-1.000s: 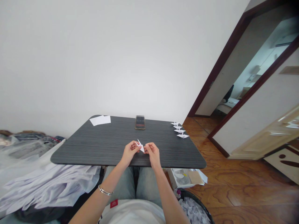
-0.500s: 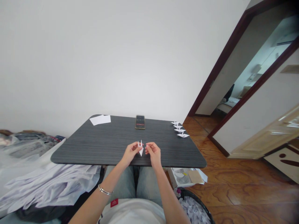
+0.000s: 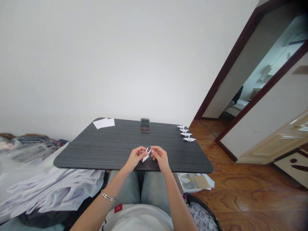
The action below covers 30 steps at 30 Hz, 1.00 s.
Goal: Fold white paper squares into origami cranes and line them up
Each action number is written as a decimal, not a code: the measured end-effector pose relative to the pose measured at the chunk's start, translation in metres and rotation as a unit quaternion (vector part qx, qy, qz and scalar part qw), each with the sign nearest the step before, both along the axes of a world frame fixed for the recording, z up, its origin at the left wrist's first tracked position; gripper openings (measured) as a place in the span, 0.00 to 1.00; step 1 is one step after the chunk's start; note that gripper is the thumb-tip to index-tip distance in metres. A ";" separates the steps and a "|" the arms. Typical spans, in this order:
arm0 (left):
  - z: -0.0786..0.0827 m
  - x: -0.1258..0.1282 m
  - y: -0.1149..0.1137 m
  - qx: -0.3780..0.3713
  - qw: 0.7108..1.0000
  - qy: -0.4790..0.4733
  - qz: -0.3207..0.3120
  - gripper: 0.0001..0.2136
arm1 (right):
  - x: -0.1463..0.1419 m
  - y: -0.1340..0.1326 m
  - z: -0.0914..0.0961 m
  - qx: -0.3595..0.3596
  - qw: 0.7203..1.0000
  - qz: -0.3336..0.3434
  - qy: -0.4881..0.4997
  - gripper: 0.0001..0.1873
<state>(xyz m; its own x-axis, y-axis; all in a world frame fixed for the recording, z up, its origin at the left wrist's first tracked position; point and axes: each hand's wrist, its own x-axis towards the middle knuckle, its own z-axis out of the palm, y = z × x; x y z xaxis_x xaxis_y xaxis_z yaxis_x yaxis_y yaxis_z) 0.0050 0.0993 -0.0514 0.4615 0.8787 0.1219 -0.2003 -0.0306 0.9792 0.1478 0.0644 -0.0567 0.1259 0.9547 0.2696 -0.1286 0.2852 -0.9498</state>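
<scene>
Both my hands are above the near edge of a dark grey wood-grain table [image 3: 96,150]. My left hand [image 3: 136,158] pinches a small folded white paper figure [image 3: 146,156], a narrow pointed origami shape. My right hand [image 3: 160,158] holds its upper tip between finger and thumb. Much of the paper is hidden by my fingers. Several finished paper cranes [image 3: 186,133] stand in a row at the table's far right corner. Loose white paper sheets [image 3: 103,123] lie at the far left, and a phone [image 3: 145,125] leans or lies at the far edge.
My knees in light jeans sit under the table. A heap of white cloth [image 3: 48,195] lies to the left. A basket of paper scraps [image 3: 201,216] and a flat box [image 3: 192,183] stand on the wooden floor at the right, near an open door.
The paper figure has tilted, its upper tip now leaning right. My right hand has moved in and taken that tip, and both hands have shifted slightly right.
</scene>
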 end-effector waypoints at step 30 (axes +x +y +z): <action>0.003 -0.003 -0.002 -0.049 0.997 -0.023 -0.045 0.10 | -0.001 -0.008 0.006 0.003 0.999 0.049 0.016 0.07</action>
